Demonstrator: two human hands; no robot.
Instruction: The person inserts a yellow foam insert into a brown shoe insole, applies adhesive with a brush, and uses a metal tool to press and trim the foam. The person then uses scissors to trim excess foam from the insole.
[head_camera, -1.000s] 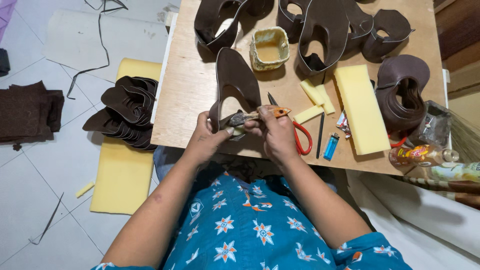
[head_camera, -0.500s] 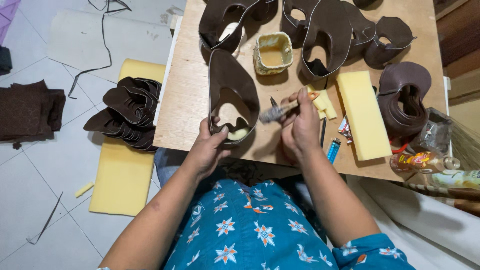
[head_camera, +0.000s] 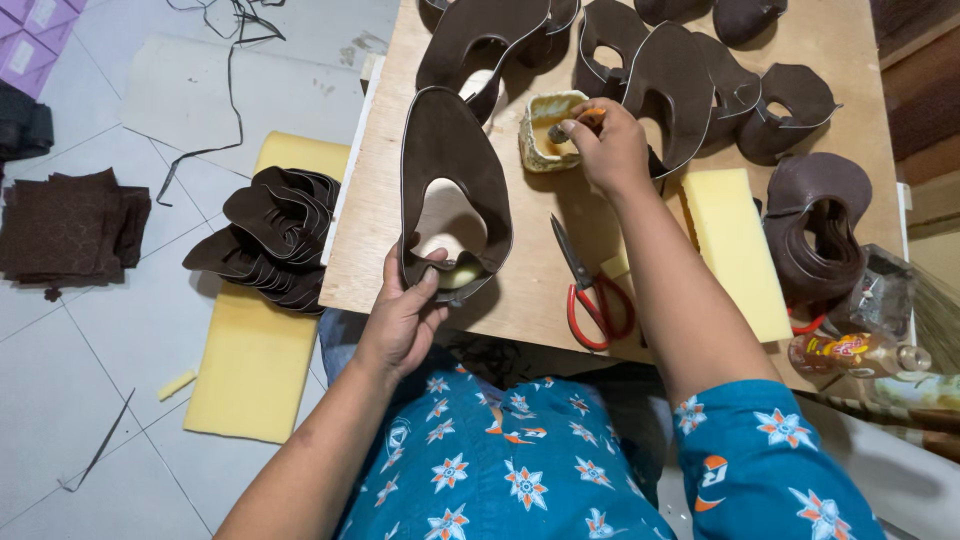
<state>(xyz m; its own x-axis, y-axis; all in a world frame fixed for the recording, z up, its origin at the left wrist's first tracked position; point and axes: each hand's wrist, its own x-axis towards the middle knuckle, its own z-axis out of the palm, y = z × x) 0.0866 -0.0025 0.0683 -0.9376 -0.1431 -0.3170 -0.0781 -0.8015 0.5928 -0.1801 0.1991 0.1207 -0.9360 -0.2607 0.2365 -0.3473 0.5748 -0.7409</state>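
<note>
The wooden table (head_camera: 520, 290) bears the brown leather upper (head_camera: 452, 160), now stood at its near edge, gripped low by the left hand (head_camera: 405, 315); the right hand (head_camera: 605, 148) has left it — fingers pinched on a small applicator, dipping into the glue tub (head_camera: 540, 135); gluing comes next, likely.

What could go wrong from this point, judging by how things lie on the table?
The right hand dips into the small yellowish pot; a nudge may tip it. The brown leather shoe upper, pinched by the left hand, overhangs the table edge. The red-handled scissors lie near the right forearm.
</note>
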